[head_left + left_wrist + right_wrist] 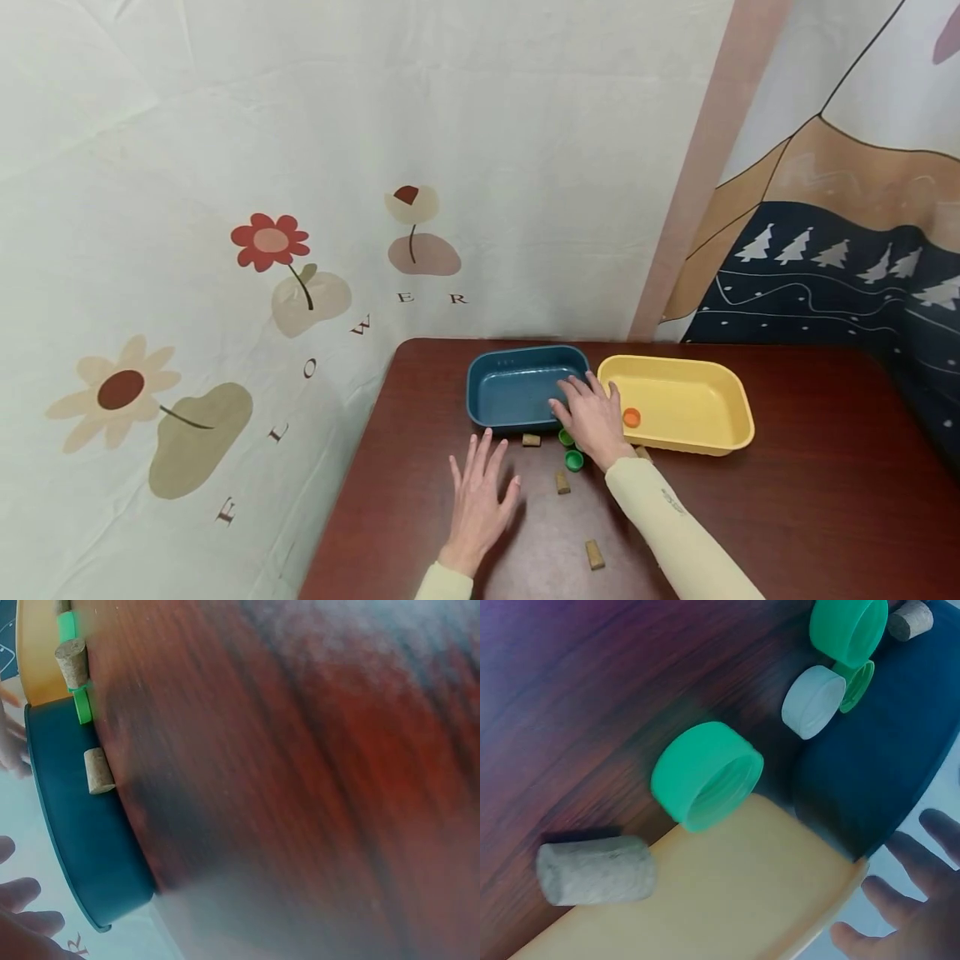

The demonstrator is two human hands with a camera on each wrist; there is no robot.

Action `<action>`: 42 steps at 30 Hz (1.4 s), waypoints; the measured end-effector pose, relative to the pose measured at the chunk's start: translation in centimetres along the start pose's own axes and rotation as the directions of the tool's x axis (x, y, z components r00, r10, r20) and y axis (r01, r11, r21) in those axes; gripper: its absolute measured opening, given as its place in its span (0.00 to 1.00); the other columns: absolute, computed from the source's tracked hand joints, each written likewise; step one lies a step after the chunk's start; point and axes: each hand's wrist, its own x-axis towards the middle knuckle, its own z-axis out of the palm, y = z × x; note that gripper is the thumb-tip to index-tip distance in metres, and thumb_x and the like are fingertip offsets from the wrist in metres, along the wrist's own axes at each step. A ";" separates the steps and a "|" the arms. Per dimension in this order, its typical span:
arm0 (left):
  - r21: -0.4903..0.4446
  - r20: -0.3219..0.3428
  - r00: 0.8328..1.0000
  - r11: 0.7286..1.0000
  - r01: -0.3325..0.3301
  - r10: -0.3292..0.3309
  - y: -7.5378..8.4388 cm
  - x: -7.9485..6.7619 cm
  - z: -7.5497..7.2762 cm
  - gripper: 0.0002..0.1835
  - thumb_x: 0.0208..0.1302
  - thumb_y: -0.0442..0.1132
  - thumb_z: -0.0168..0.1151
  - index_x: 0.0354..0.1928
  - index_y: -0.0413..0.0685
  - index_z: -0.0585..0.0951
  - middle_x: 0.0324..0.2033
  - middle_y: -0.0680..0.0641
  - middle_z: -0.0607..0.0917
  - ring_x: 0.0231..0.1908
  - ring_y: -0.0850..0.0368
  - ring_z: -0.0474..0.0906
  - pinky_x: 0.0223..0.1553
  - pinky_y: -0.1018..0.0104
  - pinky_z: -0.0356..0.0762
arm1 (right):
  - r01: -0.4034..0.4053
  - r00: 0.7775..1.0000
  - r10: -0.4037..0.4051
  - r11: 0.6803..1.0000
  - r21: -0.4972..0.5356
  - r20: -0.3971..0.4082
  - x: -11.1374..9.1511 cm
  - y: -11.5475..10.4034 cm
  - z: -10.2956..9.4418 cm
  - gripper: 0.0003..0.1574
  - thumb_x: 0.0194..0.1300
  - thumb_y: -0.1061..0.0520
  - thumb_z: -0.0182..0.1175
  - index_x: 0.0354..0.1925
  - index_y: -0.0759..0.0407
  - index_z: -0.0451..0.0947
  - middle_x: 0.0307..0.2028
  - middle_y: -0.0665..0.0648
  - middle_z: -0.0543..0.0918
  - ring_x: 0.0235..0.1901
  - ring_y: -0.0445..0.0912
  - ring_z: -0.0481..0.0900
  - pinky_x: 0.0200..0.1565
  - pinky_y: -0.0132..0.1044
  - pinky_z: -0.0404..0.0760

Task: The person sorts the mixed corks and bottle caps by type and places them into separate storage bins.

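Observation:
My right hand (592, 417) hovers with spread fingers above where the blue tray (517, 400) meets the yellow tray (690, 408); I see nothing held in it. My left hand (477, 504) is over the table in front of the blue tray, fingers spread and nothing in them. Close by lies a cork (531, 440), against the tray's front side. Green bottle caps (573, 461) sit below my right hand, and the right wrist view adds a white cap (810, 703) among them. An orange cap (632, 417) lies inside the yellow tray.
More corks lie on the dark red wooden table (405, 467): one cork (562, 482) in the middle, another cork (595, 554) nearer the front. A further cork (596, 870) rests before the yellow tray. Behind the table hangs a printed cloth (525, 167).

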 end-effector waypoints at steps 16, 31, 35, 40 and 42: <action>-0.008 0.002 0.999 0.999 -0.033 0.033 1.1 0.4 0.3 0.32 0.64 0.49 0.68 0.70 0.49 0.77 0.75 0.41 0.68 0.73 0.35 0.63 0.60 0.18 0.58 | -0.107 0.990 0.120 0.981 0.161 -0.073 -5.4 4.4 -3.8 0.36 0.78 0.39 0.53 0.74 0.56 0.69 0.75 0.65 0.67 0.76 0.69 0.55 0.67 0.76 0.52; -0.042 0.006 0.996 0.995 -0.093 0.094 2.8 0.8 1.3 0.33 0.63 0.49 0.69 0.69 0.48 0.77 0.74 0.42 0.70 0.74 0.36 0.63 0.62 0.19 0.58 | -0.117 0.975 0.135 0.987 0.113 -0.177 -9.5 8.3 -5.6 0.35 0.77 0.41 0.56 0.72 0.58 0.71 0.73 0.68 0.69 0.72 0.72 0.60 0.63 0.77 0.56; -0.028 0.017 0.990 0.990 -0.138 0.138 3.7 1.0 1.7 0.32 0.63 0.50 0.68 0.69 0.49 0.78 0.73 0.42 0.71 0.73 0.37 0.65 0.61 0.20 0.59 | -0.129 0.973 0.143 0.988 0.090 -0.180 -10.3 9.4 -6.2 0.36 0.77 0.40 0.56 0.72 0.58 0.71 0.73 0.68 0.68 0.72 0.72 0.59 0.64 0.77 0.55; 0.062 0.067 0.975 0.975 -0.215 0.211 5.3 1.5 2.2 0.32 0.64 0.56 0.68 0.68 0.54 0.78 0.71 0.44 0.73 0.70 0.40 0.69 0.63 0.23 0.61 | -0.187 0.971 0.192 0.981 0.048 -0.140 -11.3 11.4 -7.1 0.42 0.76 0.36 0.54 0.76 0.57 0.65 0.76 0.69 0.62 0.75 0.73 0.52 0.64 0.80 0.49; 0.092 0.087 0.969 0.967 -0.237 0.230 6.0 1.8 2.3 0.32 0.65 0.59 0.68 0.68 0.56 0.78 0.71 0.45 0.74 0.69 0.42 0.71 0.63 0.25 0.62 | -0.220 0.969 0.223 0.975 0.045 -0.110 -11.6 12.2 -7.4 0.44 0.76 0.34 0.52 0.78 0.57 0.61 0.78 0.70 0.58 0.76 0.74 0.47 0.65 0.81 0.44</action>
